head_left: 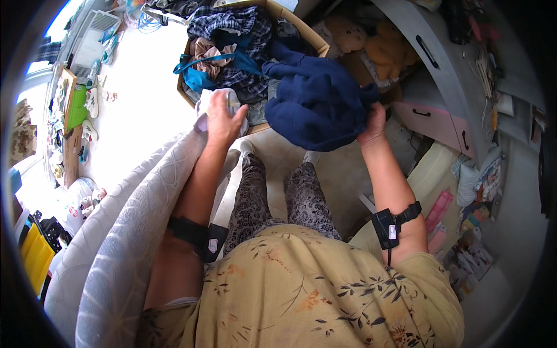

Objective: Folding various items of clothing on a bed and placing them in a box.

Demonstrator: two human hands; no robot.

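My right hand is closed on the edge of a navy blue garment, which hangs bunched in front of the box; its exact kind does not show. Beyond it stands a cardboard box heaped with clothes, among them a dark plaid garment, a crumpled brown cloth and a teal piece with a strap. My left hand is at the box's near left corner, thumb spread from the fingers. It rests against a whitish cloth, apart from the navy garment.
A pale patterned cover runs along my left arm. Shoes line the far left beside a green board. Plush toys sit behind the box on the right, next to a cabinet with a pink drawer.
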